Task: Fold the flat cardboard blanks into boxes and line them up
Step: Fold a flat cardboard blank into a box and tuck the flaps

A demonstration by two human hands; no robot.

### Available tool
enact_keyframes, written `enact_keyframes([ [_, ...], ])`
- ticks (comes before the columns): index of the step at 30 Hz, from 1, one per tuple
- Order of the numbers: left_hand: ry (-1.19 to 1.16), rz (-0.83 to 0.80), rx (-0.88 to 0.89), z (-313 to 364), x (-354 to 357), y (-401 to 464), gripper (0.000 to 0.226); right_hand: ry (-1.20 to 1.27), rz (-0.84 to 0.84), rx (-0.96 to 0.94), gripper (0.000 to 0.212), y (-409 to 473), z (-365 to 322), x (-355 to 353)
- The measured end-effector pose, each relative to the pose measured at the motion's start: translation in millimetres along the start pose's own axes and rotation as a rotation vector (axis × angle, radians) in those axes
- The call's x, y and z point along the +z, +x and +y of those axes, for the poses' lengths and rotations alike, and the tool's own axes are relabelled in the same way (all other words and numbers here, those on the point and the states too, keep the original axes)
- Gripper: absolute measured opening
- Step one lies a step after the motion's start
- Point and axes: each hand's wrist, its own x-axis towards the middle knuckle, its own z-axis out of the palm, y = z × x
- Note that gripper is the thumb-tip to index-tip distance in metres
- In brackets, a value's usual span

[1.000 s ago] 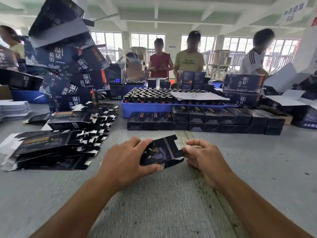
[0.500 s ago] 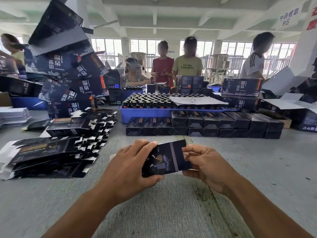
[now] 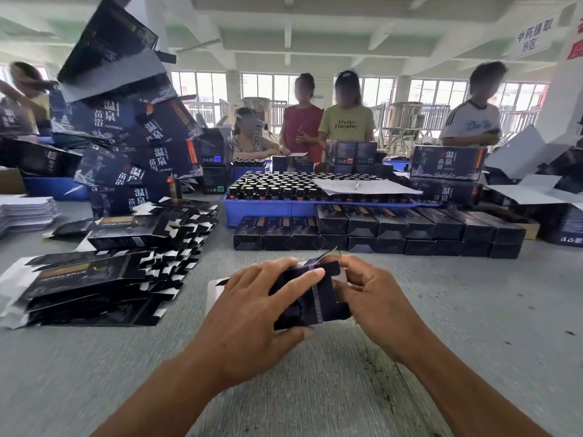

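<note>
Black folded cardboard boxes [image 3: 394, 230] already stand in rows on the grey bench [image 3: 473, 310], while a heap of flat blanks [image 3: 104, 272] waits. Left hand [image 3: 252, 313] and right hand [image 3: 375, 298] both grip one half-formed dark box [image 3: 315, 301].

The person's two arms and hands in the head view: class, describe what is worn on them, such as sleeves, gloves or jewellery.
Nothing is worn. The left hand and right hand are bare, with no gloves, and no rings show on the visible fingers. Both forearms are uncovered to the frame's bottom edge: no sleeve, watch or bracelet shows.

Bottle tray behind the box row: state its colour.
Blue; the tray shows best in the head view.
</note>
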Motion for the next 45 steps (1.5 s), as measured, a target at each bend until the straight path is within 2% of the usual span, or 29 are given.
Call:
enact_keyframes([
  [7,-0.004,0.047,0.004,-6,-3,2,0.065,-0.056,0.003,-0.060,0.054,0,-3,3],
  [11,-0.017,0.059,-0.016,-10,-4,3,0.065,-0.116,0.040,-0.106,0.046,-3,-4,7],
  [16,-0.038,0.079,-0.023,-11,-3,2,0.067,-0.205,0.107,-0.142,0.048,-6,-6,13],
  [21,-0.087,0.119,-0.010,-9,-5,3,0.059,-0.253,0.157,-0.168,0.061,-10,-6,16],
  [26,-0.117,0.157,-0.012,-9,-4,2,0.063,-0.378,0.180,-0.258,0.038,-11,-5,19],
  [30,-0.124,0.174,-0.024,-8,-2,2,0.073,-0.404,0.191,-0.275,0.034,-10,-4,19],
  [34,-0.062,0.133,-0.022,-7,0,2,0.080,-0.423,0.163,-0.259,0.033,-10,-6,19],
  [37,-0.057,0.127,-0.034,-10,0,1,0.075,-0.373,0.103,-0.204,0.037,-12,-9,18],
  [41,-0.077,0.136,-0.062,-14,0,0,0.070,-0.263,-0.084,-0.072,0.065,-16,-15,17],
  [43,-0.075,0.138,-0.064,-15,1,0,0.070,-0.260,-0.082,-0.058,0.070,-16,-16,18],
  [45,-0.077,0.143,-0.057,-14,1,0,0.069,-0.304,-0.039,-0.086,0.064,-15,-16,18],
])
